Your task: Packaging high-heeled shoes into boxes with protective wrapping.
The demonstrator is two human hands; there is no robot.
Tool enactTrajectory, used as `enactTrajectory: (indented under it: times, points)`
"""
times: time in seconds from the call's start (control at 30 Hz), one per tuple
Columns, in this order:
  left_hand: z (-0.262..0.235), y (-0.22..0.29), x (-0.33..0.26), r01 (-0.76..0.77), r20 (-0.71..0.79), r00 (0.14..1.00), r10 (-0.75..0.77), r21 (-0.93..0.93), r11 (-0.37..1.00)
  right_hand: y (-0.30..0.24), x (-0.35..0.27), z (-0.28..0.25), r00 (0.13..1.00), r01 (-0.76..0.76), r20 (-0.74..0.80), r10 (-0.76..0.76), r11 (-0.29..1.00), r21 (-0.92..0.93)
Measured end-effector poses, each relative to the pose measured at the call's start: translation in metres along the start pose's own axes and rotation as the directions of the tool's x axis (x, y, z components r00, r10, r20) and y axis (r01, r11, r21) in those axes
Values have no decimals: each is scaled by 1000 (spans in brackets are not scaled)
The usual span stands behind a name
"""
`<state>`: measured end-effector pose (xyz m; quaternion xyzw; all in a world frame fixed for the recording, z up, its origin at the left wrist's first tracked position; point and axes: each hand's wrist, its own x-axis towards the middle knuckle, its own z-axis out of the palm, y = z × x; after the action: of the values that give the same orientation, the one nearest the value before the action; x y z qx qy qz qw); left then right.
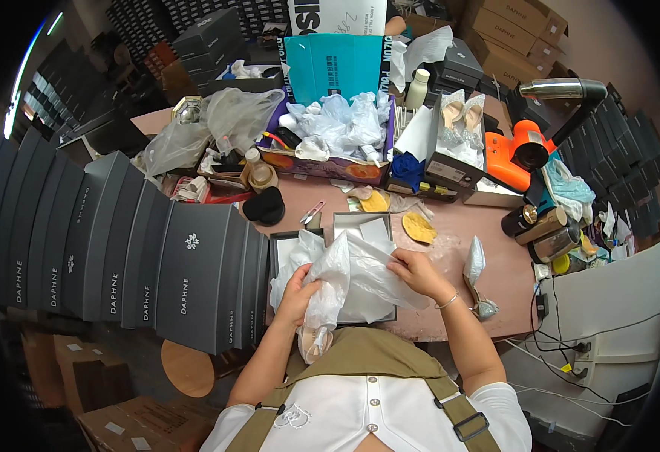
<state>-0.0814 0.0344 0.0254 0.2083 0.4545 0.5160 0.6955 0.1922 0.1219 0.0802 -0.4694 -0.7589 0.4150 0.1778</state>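
Note:
Near my waist my left hand (297, 295) is closed around a shoe (315, 343) covered in thin white wrapping, its pale insole end showing at the bottom. My right hand (418, 274) pinches the edge of a white tissue sheet (371, 267), which stretches between both hands. Beneath the tissue lies an open grey shoe box (360, 220), largely covered. To the right, a silvery high-heeled shoe (475, 264) rests on the pink tabletop (450, 301), its toe end toward me.
Dark grey shoe boxes (194, 279) line up on the left. At the back are a bin of crumpled plastic (337, 124), a box with a pair of pale shoes (458, 120) and an orange device (522, 151). Yellow pads (419, 227), a snipper (313, 211) and a black round object (264, 206) lie mid-table.

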Motion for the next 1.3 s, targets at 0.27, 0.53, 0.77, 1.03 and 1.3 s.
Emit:
enactTrajectory:
  times: [0.27, 0.53, 0.77, 1.03, 1.3]
  points:
    - [42, -37, 52, -172, -196, 966, 169, 2, 985, -66, 53, 52, 953, 213, -208, -220, 975, -56]
    - [14, -47, 26, 286, 284, 939, -195, -325, 901, -46, 8, 81, 951, 296, 41, -306, 868, -400]
    - [54, -23, 43, -75, 248, 968, 17, 226, 971, -62, -36, 53, 934, 328, -12, -356, 873, -361]
    - [53, 7, 68, -42, 353, 933, -64, 285, 958, -47, -41, 36, 997, 70, 20, -70, 997, -10]
    - [42, -3, 58, -206, 353, 935, 19, 498, 843, -24, -41, 43, 997, -45, 72, 33, 983, 178]
